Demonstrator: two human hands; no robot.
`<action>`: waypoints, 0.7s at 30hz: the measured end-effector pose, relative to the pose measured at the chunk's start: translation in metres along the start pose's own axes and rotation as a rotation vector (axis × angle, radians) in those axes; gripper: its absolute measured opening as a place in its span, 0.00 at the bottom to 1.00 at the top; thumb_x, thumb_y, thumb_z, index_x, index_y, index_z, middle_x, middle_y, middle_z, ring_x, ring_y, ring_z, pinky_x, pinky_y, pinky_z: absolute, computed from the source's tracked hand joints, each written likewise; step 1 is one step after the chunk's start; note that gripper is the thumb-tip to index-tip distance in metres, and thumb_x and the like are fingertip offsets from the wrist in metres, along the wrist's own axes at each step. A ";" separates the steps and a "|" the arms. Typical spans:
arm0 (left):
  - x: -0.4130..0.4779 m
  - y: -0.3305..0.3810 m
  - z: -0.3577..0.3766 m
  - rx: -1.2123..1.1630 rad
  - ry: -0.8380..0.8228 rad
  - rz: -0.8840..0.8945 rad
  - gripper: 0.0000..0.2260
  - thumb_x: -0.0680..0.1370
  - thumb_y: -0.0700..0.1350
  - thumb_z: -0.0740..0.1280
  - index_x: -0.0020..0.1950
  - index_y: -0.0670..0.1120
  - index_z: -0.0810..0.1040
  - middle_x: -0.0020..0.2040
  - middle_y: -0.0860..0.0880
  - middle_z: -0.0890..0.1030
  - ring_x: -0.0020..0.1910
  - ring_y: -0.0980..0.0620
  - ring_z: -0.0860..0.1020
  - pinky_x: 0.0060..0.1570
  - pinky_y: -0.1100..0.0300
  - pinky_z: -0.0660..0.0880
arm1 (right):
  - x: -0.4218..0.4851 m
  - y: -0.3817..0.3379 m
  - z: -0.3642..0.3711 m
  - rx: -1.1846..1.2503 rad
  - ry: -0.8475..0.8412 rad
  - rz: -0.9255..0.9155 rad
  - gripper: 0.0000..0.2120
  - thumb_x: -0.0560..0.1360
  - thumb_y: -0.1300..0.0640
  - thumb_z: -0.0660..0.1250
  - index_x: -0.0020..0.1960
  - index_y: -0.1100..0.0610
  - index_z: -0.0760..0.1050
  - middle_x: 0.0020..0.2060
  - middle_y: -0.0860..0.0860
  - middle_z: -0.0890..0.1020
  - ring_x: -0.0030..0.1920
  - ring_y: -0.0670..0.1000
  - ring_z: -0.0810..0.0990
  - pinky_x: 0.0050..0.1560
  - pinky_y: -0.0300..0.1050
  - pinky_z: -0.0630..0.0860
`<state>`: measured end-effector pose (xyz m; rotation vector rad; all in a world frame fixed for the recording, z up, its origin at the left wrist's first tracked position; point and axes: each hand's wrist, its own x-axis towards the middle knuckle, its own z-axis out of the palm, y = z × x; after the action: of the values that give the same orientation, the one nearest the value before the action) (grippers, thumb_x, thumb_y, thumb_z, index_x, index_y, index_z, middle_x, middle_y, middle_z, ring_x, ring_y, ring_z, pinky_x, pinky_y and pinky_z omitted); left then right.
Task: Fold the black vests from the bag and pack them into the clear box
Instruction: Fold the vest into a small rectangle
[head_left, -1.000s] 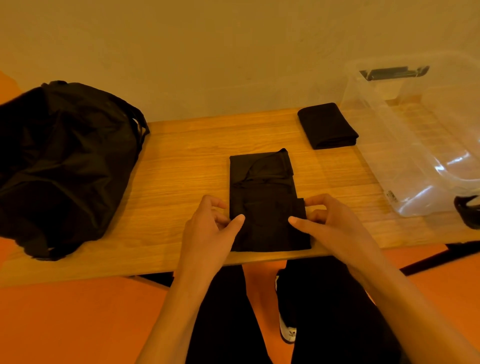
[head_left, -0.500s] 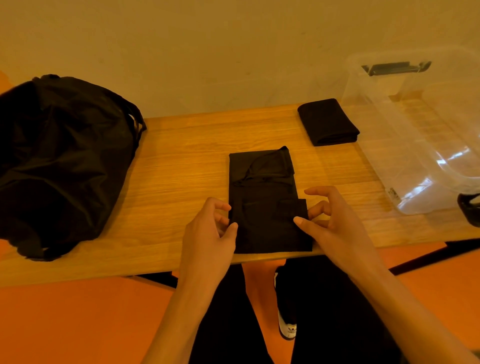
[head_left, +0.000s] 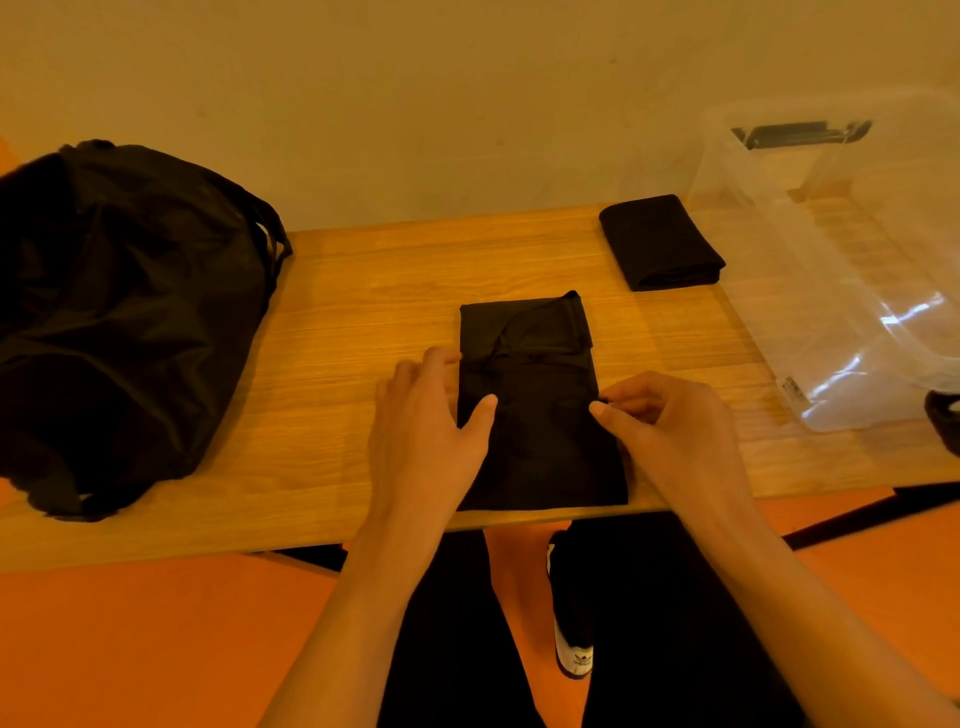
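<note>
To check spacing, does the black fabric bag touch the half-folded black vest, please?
Apart: head view shows bare wooden table between bag and half-folded vest.

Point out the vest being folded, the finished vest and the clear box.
vest being folded (head_left: 535, 441): head view, bare cloth at its middle.
finished vest (head_left: 660, 241): head view, middle of its top face.
clear box (head_left: 810, 312): head view, its bare bottom.

Logged open wood on tabletop (head_left: 363, 270) between black bag (head_left: 119, 312), bulking over the left end, and half-folded vest (head_left: 535, 431) at centre front: wide lane. Narrower lane from half-folded vest back-right to folded vest (head_left: 660, 241), lying just beside clear box (head_left: 831, 291) wall. Clear box filling right end, mouth seemingly unobstructed though walls hard to trace; dark object (head_left: 943, 423) at near corner.
</note>
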<state>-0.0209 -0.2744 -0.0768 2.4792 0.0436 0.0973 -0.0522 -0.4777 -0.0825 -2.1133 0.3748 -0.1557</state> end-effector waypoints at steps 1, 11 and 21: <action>0.003 0.001 0.001 0.028 -0.012 0.116 0.18 0.79 0.54 0.70 0.68 0.56 0.74 0.60 0.55 0.72 0.61 0.55 0.70 0.57 0.59 0.72 | 0.000 0.000 0.000 0.008 0.001 -0.011 0.03 0.75 0.52 0.75 0.47 0.47 0.82 0.38 0.43 0.84 0.42 0.38 0.81 0.39 0.31 0.75; 0.025 0.009 0.005 0.089 -0.319 0.356 0.10 0.80 0.53 0.70 0.60 0.54 0.80 0.49 0.58 0.76 0.54 0.54 0.72 0.58 0.54 0.72 | 0.013 0.004 -0.002 0.007 -0.124 -0.232 0.04 0.77 0.56 0.71 0.50 0.48 0.78 0.44 0.42 0.81 0.44 0.42 0.79 0.41 0.33 0.75; 0.030 -0.006 0.002 -0.001 -0.268 0.288 0.07 0.77 0.54 0.73 0.43 0.56 0.76 0.42 0.58 0.77 0.49 0.55 0.72 0.55 0.50 0.73 | 0.040 0.005 -0.006 -0.162 -0.372 -0.371 0.05 0.78 0.54 0.70 0.52 0.46 0.77 0.39 0.47 0.80 0.39 0.47 0.78 0.40 0.43 0.76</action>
<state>0.0093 -0.2687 -0.0803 2.4612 -0.4268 -0.1139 -0.0165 -0.4981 -0.0854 -2.2965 -0.2349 0.0574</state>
